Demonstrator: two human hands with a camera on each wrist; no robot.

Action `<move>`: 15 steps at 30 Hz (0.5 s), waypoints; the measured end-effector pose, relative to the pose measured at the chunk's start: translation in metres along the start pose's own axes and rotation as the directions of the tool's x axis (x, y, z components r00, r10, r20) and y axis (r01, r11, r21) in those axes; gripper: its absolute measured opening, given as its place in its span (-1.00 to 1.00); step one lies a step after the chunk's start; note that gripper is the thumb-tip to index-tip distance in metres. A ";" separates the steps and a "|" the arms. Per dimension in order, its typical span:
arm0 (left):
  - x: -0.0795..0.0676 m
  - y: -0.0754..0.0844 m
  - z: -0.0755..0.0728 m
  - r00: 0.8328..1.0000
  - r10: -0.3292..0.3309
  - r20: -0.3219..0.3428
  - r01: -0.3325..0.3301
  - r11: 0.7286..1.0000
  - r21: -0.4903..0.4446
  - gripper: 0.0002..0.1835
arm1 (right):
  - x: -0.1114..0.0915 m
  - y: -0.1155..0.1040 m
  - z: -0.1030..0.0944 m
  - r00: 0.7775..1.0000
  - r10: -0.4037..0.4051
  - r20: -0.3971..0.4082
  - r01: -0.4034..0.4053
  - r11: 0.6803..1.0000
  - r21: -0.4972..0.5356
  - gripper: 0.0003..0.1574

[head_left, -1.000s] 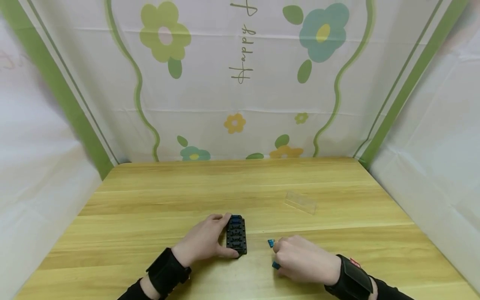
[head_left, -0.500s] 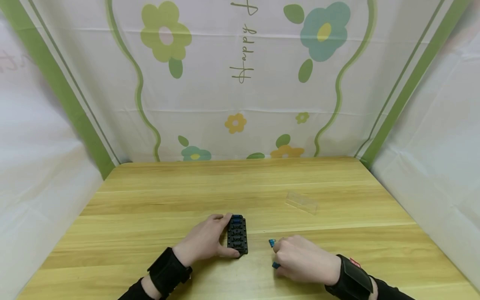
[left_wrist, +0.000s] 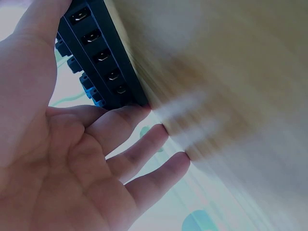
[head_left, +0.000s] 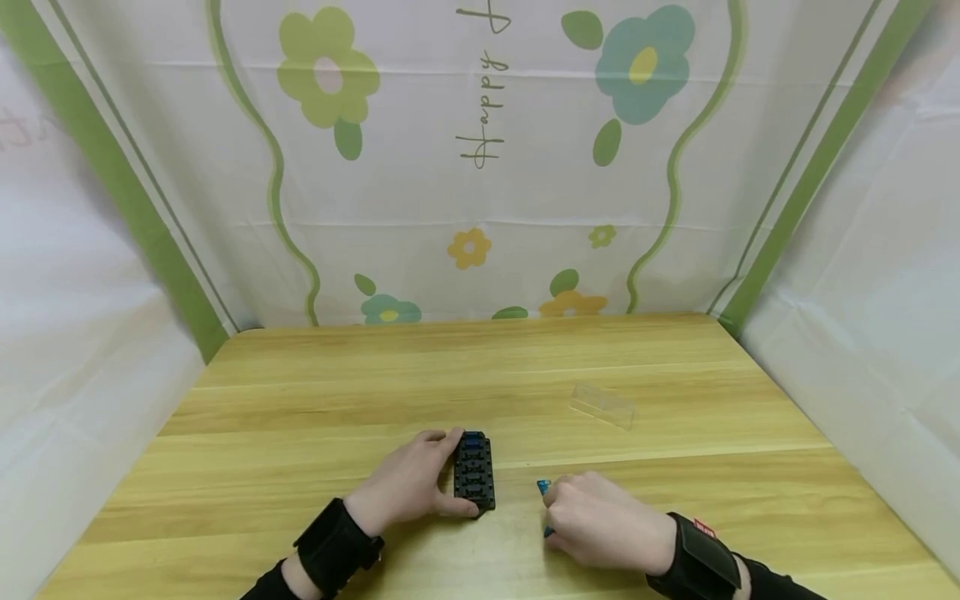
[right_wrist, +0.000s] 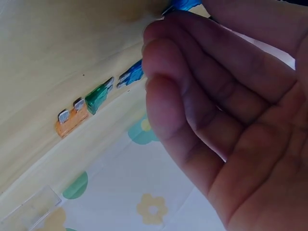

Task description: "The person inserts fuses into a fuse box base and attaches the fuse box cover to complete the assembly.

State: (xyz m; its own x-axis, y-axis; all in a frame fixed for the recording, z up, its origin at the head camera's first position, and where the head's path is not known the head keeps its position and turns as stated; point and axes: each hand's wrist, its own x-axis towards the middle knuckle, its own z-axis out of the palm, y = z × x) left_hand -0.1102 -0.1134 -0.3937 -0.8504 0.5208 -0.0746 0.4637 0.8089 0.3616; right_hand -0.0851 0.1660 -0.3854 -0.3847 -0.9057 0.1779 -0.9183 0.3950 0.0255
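My left hand [head_left: 408, 483] holds a black fuse block [head_left: 474, 479] on the table, fingers at its far end and thumb at its near end. A dark blue piece [head_left: 472, 441] sits at the block's far end; a row of metal-lined slots shows along its side in the left wrist view. To the right, my right hand [head_left: 596, 517] pinches a blue blade fuse [right_wrist: 184, 5] between thumb and forefinger, mostly hidden, its other fingers curled. Beyond those fingers lie another blue blade fuse [right_wrist: 131, 74], a green blade fuse [right_wrist: 98, 97] and an orange blade fuse [right_wrist: 72, 119], metal prongs showing.
A clear plastic cover [head_left: 602, 407] lies on the wooden table [head_left: 337, 375], farther back and right of the block. White cloth with printed flowers [head_left: 480, 192] hangs behind the table and along both sides.
The blue fuse pinched in my right hand shows less past the fingers than before. My left hand and the fuse block stay in place.
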 end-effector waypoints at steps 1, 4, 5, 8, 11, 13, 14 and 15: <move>0.000 0.000 0.000 1.000 0.000 -0.001 0.000 1.000 0.001 0.16 | 0.000 0.000 0.000 1.000 -0.003 0.000 0.003 1.000 -0.004 -0.49; 0.000 0.000 0.001 1.000 0.000 -0.001 0.000 1.000 0.002 0.16 | 0.000 0.000 0.000 1.000 -0.008 0.001 0.008 1.000 -0.008 -0.49; 0.000 0.000 0.001 1.000 0.000 -0.001 0.000 1.000 0.002 0.16 | 0.000 0.000 -0.001 1.000 -0.009 0.002 0.009 1.000 -0.008 -0.49; 0.000 0.000 0.001 1.000 0.001 0.001 -0.001 1.000 0.000 0.16 | 0.000 -0.001 -0.001 1.000 -0.008 0.003 0.008 1.000 -0.009 -0.48; 0.000 0.000 0.000 1.000 0.001 0.003 -0.001 1.000 0.000 0.17 | 0.000 -0.001 -0.002 1.000 -0.009 0.001 0.009 1.000 -0.012 -0.47; 0.000 0.000 0.000 1.000 0.000 0.004 0.000 1.000 0.000 0.17 | 0.000 -0.002 -0.002 1.000 -0.010 -0.001 0.010 1.000 -0.015 -0.47; 0.000 0.000 0.000 1.000 -0.001 0.004 0.001 1.000 -0.001 0.17 | 0.000 -0.002 -0.002 1.000 -0.010 0.000 0.010 1.000 -0.015 -0.47; 0.001 0.000 0.000 1.000 -0.002 0.004 0.002 1.000 -0.001 0.17 | 0.000 -0.002 -0.002 1.000 -0.010 0.000 0.010 1.000 -0.015 -0.47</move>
State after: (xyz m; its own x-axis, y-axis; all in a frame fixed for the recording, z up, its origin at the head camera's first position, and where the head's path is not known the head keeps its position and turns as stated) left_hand -0.1107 -0.1133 -0.3939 -0.8503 0.5203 -0.0789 0.4616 0.8095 0.3628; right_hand -0.0833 0.1654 -0.3835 -0.3755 -0.9097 0.1774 -0.9206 0.3882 0.0422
